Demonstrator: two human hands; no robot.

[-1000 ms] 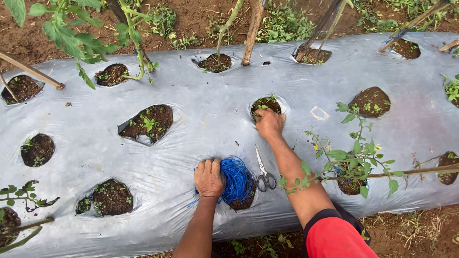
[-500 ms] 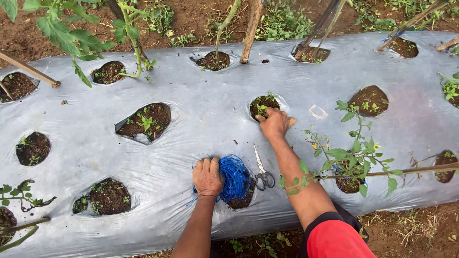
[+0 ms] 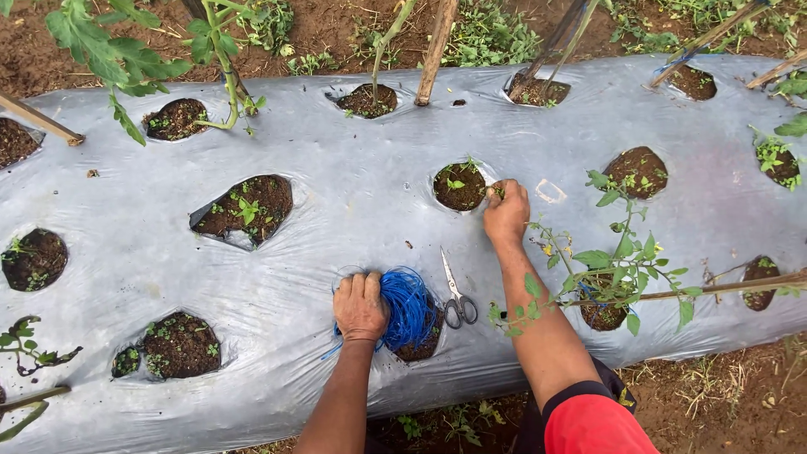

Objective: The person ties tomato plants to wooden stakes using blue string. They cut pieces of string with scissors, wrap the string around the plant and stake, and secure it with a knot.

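Observation:
My left hand (image 3: 359,306) rests flat on a bundle of blue string (image 3: 407,308) lying over a soil hole in the silver plastic mulch sheet (image 3: 353,219). My right hand (image 3: 506,212) is closed at the right rim of a planting hole (image 3: 459,186), pinching small green weeds with bits of soil. Grey-handled scissors (image 3: 455,293) lie on the sheet between my two arms, blades pointing away from me.
Several round soil holes dot the sheet, some with small weeds. A young leafy plant (image 3: 618,261) leans on a slanted stick right of my right arm. Wooden stakes (image 3: 434,48) and taller plants stand along the far edge. Bare earth borders the sheet.
My right hand has drawn back from inside the planting hole to its right rim, fingers pinched shut on weeds. My left hand stays on the string. The view shifted slightly.

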